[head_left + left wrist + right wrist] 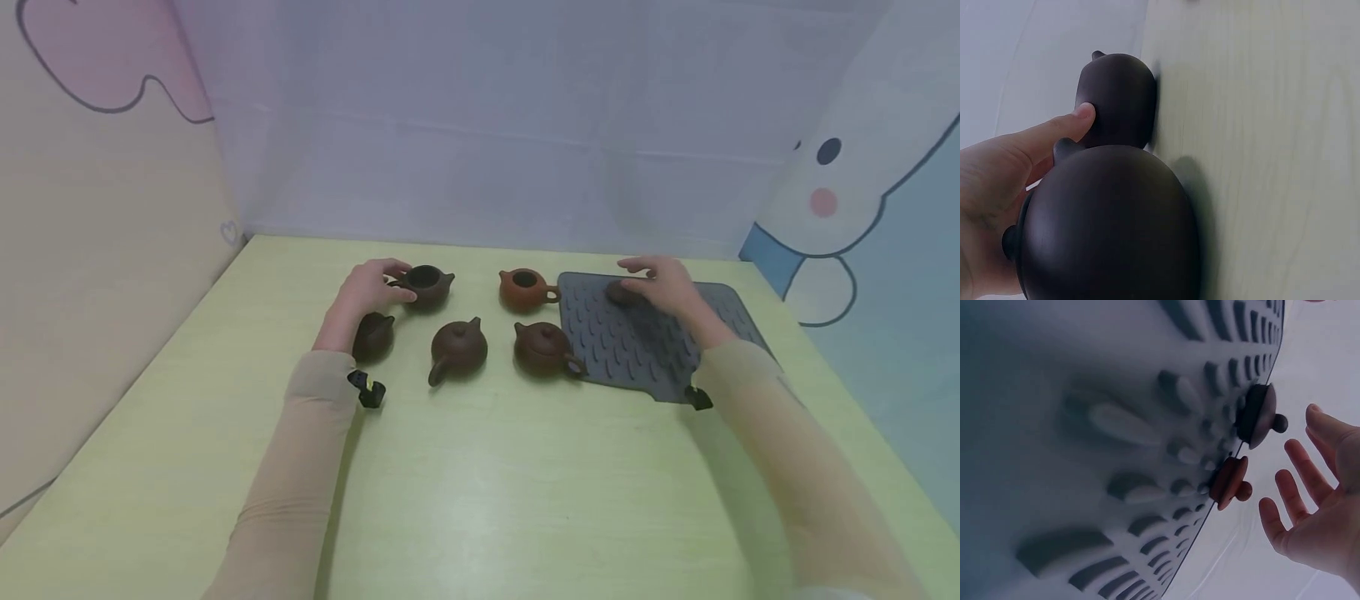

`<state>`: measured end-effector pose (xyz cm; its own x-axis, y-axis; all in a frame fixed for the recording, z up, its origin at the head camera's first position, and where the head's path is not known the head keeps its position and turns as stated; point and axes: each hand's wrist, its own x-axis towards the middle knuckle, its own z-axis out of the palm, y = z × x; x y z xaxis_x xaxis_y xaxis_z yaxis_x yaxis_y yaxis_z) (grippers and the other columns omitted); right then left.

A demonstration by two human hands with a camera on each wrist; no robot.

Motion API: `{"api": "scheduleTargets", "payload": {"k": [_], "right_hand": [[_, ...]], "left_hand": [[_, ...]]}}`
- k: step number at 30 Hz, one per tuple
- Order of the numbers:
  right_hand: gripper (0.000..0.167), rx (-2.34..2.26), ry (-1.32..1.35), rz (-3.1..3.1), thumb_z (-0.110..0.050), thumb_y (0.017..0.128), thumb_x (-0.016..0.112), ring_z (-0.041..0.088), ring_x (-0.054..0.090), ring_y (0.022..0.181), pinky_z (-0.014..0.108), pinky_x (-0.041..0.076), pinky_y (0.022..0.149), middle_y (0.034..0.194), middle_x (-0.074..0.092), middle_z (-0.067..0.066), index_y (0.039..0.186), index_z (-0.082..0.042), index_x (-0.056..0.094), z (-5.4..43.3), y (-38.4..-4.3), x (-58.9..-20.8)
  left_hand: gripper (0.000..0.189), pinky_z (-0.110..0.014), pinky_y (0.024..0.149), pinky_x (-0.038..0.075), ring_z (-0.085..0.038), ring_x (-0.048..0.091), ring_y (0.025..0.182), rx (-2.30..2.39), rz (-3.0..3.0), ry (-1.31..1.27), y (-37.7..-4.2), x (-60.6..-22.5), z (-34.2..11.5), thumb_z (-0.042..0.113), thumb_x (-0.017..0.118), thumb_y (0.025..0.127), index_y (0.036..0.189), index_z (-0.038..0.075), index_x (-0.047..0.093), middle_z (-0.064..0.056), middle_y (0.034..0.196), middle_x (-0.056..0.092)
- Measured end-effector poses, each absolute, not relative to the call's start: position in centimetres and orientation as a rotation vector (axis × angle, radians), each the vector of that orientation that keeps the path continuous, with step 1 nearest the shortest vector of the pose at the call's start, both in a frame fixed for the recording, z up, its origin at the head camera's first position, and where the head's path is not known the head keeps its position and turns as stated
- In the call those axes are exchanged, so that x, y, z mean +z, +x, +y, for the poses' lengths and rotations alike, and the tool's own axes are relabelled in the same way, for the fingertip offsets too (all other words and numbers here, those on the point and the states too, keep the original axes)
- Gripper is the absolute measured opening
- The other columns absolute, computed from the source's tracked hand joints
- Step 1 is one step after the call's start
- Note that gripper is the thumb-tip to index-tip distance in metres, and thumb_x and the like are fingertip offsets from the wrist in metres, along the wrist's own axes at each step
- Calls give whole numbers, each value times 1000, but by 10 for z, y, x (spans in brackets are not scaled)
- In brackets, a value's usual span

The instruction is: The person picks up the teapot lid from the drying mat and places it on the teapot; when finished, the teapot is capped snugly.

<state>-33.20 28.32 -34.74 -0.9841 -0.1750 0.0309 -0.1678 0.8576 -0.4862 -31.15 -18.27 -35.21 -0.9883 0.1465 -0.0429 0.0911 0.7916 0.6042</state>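
My left hand (369, 287) is at a lidless dark teapot (431, 298), thumb against the near side and fingers round the handle side. In the left wrist view the thumb tip presses on that pot's body. A lidded dark teapot (1110, 225) stands just nearer, partly under the left wrist in the head view. Over the grey ridged mat (600, 350), my right hand (667, 287) is held with fingers spread. Close to its fingertips sit a dark lid (1259, 415) and a reddish lid (1230, 482), knobs up; the right wrist view shows a gap between them and the fingers.
A lidless reddish-brown teapot (525, 296) stands left of the mat. Nearer are two lidded brown teapots, one at centre (460, 348) and another (542, 350) whose handle reaches over the mat's left edge. A pale cloth wall (450, 167) rises behind the wooden table (465, 500).
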Motion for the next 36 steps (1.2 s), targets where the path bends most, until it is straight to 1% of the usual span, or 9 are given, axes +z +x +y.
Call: {"api": "scheduleTargets", "payload": {"k": [2,5,9,13,23,26,29,32,36], "right_hand": [[40,-731,-290,3036,-17,99,59,46,48,129,61,42,104,139,55,26,137,-4,57,285,-334,-349],[35,-650,-260,3075,-17,99,59,43,55,120,59,47,97,134,59,26,131,-3,62,286,-335,-351],[30,-574,-181,3105,-18,99,58,39,58,112,58,48,91,128,62,24,124,-3,66,288,-336,-354],[28,-562,-140,3099,-19,99,58,39,58,111,58,47,91,125,65,23,121,-3,68,288,-335,-356],[27,-528,-136,3104,-16,97,61,40,58,112,60,45,95,122,66,23,120,-2,67,289,-335,-356],[27,-525,-130,3100,-16,97,61,40,58,112,63,41,98,122,66,23,120,-3,68,289,-336,-355],[26,-527,-130,3095,-16,98,60,39,57,110,63,40,97,122,66,22,119,-5,68,287,-339,-352],[25,-539,-138,3093,-17,98,58,37,54,110,61,41,95,121,65,21,119,-6,68,283,-343,-346],[26,-582,-219,3105,-18,99,57,37,53,109,57,42,92,120,64,22,118,-6,69,272,-347,-333]], "left_hand": [[56,-52,108,41,-37,53,130,973,2888,198,-312,-352,-182,26,73,88,139,12,55,-14,135,62],[55,-51,108,42,-37,54,129,980,2882,209,-312,-352,-181,26,73,88,138,12,56,-15,134,63],[55,-50,106,43,-36,55,127,997,2871,210,-314,-353,-181,25,74,87,138,12,56,-15,134,63],[56,-50,105,44,-35,55,126,1010,2866,200,-315,-354,-182,25,75,87,138,13,56,-14,134,63],[56,-50,105,44,-36,56,126,1028,2862,210,-316,-357,-182,25,74,87,138,13,56,-15,133,64],[56,-50,105,44,-36,56,126,1027,2860,206,-315,-357,-181,25,74,87,138,13,56,-15,133,63],[56,-50,105,44,-36,56,126,1027,2857,198,-314,-356,-181,25,74,87,138,13,56,-15,133,63],[56,-50,105,44,-36,56,127,1027,2854,195,-314,-356,-180,25,74,87,139,13,56,-15,134,63],[56,-49,106,44,-36,57,127,1036,2846,198,-315,-356,-179,26,74,87,139,14,56,-14,134,63]]}}
